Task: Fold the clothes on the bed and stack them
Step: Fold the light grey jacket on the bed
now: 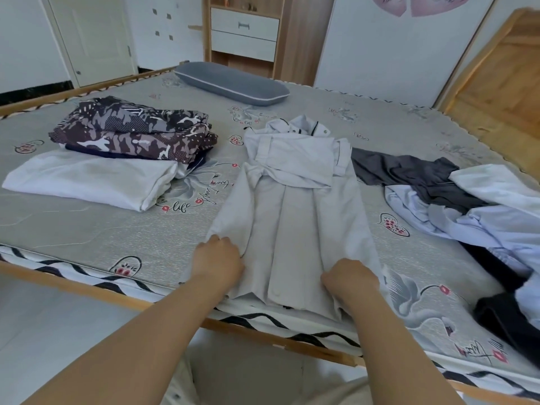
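A light grey shirt (pixel 295 211) lies lengthwise on the bed (pixel 117 229), collar at the far end, sleeves folded in across the chest. My left hand (pixel 217 260) grips its bottom hem on the left side. My right hand (pixel 349 277) grips the hem on the right side. At the left stands a stack: folded camouflage-pattern clothes (pixel 134 130) over a dark blue piece, all resting on a folded white garment (pixel 90 178). An unfolded heap lies at the right: a dark grey garment (pixel 415 176), pale blue and white clothes (pixel 482 214) and a black piece (pixel 508 314).
A grey pillow (pixel 230 83) lies at the far edge of the bed. The wooden bed frame (pixel 87 287) runs along the near edge. A wooden cabinet with white drawers (pixel 244 30) and a white door (pixel 90 36) stand behind. A wooden headboard (pixel 496 77) is at the right.
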